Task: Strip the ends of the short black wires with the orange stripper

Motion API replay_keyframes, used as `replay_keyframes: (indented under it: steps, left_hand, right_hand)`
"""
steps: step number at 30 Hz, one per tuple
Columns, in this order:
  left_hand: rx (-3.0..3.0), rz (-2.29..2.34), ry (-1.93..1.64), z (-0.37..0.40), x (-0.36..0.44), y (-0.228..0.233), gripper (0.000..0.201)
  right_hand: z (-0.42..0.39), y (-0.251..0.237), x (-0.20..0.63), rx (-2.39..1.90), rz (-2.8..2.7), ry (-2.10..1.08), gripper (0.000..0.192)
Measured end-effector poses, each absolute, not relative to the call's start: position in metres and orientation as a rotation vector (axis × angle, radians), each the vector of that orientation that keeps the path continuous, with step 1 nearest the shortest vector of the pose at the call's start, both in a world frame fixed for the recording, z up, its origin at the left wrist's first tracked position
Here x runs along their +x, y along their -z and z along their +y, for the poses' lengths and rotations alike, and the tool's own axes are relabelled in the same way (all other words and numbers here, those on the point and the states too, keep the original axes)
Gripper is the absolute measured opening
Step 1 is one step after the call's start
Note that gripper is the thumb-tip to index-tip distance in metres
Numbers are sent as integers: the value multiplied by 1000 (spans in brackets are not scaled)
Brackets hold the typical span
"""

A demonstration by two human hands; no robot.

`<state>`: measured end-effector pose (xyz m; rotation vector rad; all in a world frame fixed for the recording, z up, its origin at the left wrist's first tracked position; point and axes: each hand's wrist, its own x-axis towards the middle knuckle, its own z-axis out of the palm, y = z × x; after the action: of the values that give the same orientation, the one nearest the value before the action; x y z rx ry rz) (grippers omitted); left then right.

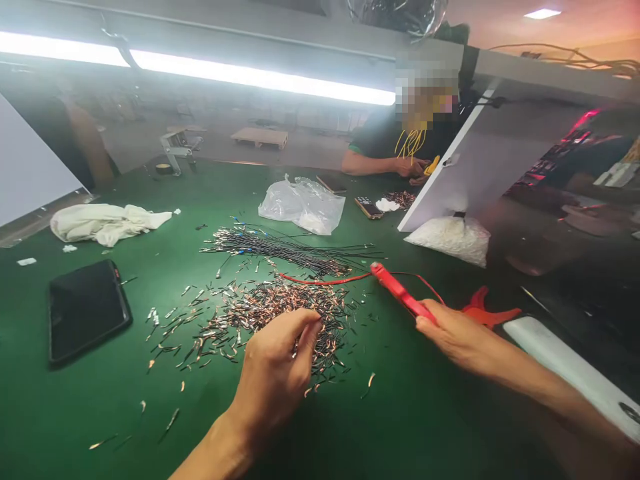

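My left hand rests on a heap of short cut wire pieces with copper ends on the green table, its fingertips pinched down into the pieces. My right hand grips the handle of a red wire-stripping tool, whose tip points left toward a red wire. Behind the heap lies a bundle of long thin black wires.
A black phone lies at the left, a white cloth behind it. Clear plastic bags and a bag of white parts sit further back. A white board leans at the right. Another person works across the table.
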<state>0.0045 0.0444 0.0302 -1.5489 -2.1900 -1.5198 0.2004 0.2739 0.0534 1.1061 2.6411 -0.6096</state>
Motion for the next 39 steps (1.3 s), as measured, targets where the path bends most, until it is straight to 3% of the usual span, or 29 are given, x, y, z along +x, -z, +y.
replay_keyframes:
  steps: [2, 4, 5, 8, 14, 21, 39]
  left_hand:
    - [-1511, -2175, 1555, 43, 6, -28, 11]
    - [-1461, -2155, 1581, 41, 5, -29, 11]
    - [-1427, -2147, 1592, 39, 5, -30, 11]
    - [-1351, -2096, 1586, 35, 1, -32, 12]
    - [-1309, -2077, 1421, 24, -3, -29, 21]
    - [-1360, -2052, 1473, 22, 6, -41, 16]
    - [-1229, -1990, 1308, 24, 22, -44, 14]
  right_hand:
    - [267, -61, 200, 1060, 2606, 985, 30]
    - [252, -62, 194, 920, 2392, 1918, 39]
    - [243, -59, 189, 755, 2205, 2206, 39]
    - [214, -45, 171, 358, 1699, 2605, 34]
    - [187, -14, 170, 190, 1341, 2794, 52]
    - [180, 3, 185, 216, 1020, 2892, 33]
    - [164, 9, 178, 124, 1072, 2863, 42]
